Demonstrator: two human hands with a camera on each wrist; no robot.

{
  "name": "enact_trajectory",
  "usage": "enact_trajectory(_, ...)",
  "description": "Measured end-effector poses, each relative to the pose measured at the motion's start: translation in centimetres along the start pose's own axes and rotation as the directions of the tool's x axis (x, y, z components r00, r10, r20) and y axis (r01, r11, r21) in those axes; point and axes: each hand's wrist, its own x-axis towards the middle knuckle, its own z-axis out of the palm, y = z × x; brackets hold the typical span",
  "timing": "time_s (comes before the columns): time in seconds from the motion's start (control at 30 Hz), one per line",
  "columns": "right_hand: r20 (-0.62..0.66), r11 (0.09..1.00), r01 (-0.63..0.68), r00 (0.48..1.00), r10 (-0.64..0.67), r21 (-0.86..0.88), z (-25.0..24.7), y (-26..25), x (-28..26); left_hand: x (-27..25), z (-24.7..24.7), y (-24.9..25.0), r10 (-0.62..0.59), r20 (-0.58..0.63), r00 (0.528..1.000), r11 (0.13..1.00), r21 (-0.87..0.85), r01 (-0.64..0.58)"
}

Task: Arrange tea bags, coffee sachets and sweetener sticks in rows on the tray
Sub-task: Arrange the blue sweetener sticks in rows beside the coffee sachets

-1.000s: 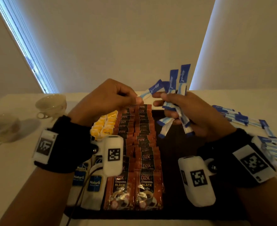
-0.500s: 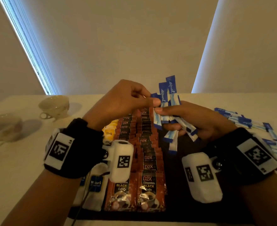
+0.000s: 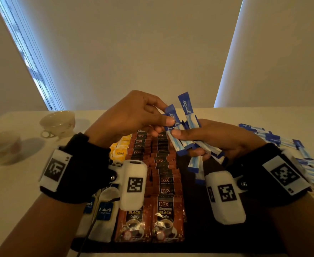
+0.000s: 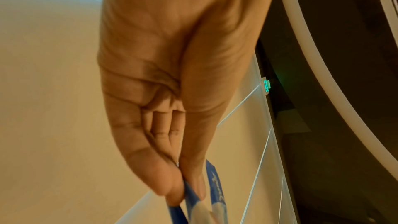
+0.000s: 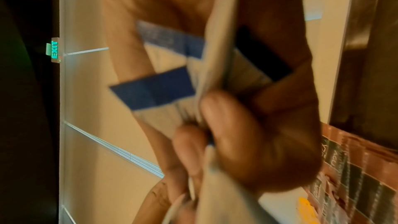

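My right hand (image 3: 198,138) grips a fanned bunch of blue-and-white sweetener sticks (image 3: 191,125) above the dark tray (image 3: 198,229). My left hand (image 3: 163,121) pinches the top of one stick (image 3: 173,117) in that bunch between thumb and forefinger, as the left wrist view shows at the stick (image 4: 193,198). In the right wrist view the sticks (image 5: 163,89) are blurred against the right hand's fingers (image 5: 237,125). On the tray lie two rows of D2X coffee sachets (image 3: 164,190), with yellow tea bags (image 3: 120,151) and white tea bags (image 3: 104,214) at the left.
A pile of loose sweetener sticks (image 3: 289,145) lies on the table at the right. Two white cups (image 3: 58,123) (image 3: 0,147) stand at the left. The tray's right half shows bare dark surface.
Both hands have drawn together and risen slightly. The left hand's pinch has shifted from a stick sticking out sideways to one standing more upright in the bunch.
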Motion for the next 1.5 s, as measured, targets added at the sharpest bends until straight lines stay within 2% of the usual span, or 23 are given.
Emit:
enact_trajectory(0.17, 0.032, 0.997, -0.027, 0.999, 0.029, -0.070, -0.5, 0.1, -0.1, 0.0, 0.0, 0.1, 0.064, 0.005, 0.998, 0.997, 0.031, -0.065)
enact_trajectory(0.4, 0.018, 1.000, 0.012, 1.000, -0.011, -0.019, -1.0, 0.0, -0.1, 0.3, 0.4, -0.3, 0.119, -0.097, 0.988, 0.992, 0.046, -0.115)
enact_trajectory(0.47, -0.047, 0.999, 0.039, 0.998, -0.038, 0.019, -1.5, 0.1, -0.1, 0.5, 0.0, -0.5, 0.132, -0.161, 0.978, 0.991, 0.043, -0.126)
enact_trajectory(0.53, -0.193, 0.993, 0.063, 0.980, -0.043, 0.101, -2.1, 0.1, 0.0, 0.7, -0.5, -0.6, 0.162, -0.256, 0.953, 0.987, 0.039, -0.157)
enact_trajectory(0.63, -0.429, 0.984, 0.137, 0.900, -0.078, 0.110, -2.5, 0.0, 0.1, 0.9, -1.0, -0.7, 0.204, -0.362, 0.910, 0.979, 0.082, -0.187)
enact_trajectory(0.7, -0.474, 0.979, 0.193, 0.870, -0.139, 0.068, -2.2, -0.1, 0.1, 0.9, -1.0, -0.8, 0.203, -0.370, 0.906, 0.979, 0.083, -0.185)
enact_trajectory(0.87, -0.509, 0.982, 0.184, 0.843, -0.174, -0.030, -0.9, -0.1, 0.3, 0.9, -0.8, -0.8, 0.222, -0.346, 0.912, 0.974, 0.049, -0.219)
enact_trajectory(0.97, -0.531, 0.983, 0.173, 0.829, -0.177, -0.058, -0.8, 0.2, 0.5, 0.9, -1.0, -0.8, 0.191, -0.347, 0.918, 0.978, -0.015, -0.209)
enact_trajectory(1.23, -0.496, 0.973, 0.121, 0.844, -0.206, -0.198, -1.1, 0.2, 0.4, 0.9, -1.4, -1.1, 0.185, -0.307, 0.934, 0.980, -0.008, -0.197)
enact_trajectory(1.5, -0.500, 0.984, 0.132, 0.848, -0.175, -0.121, -0.6, 0.3, 0.8, 0.7, -1.9, -1.2, 0.109, -0.330, 0.938, 0.991, -0.043, -0.130)
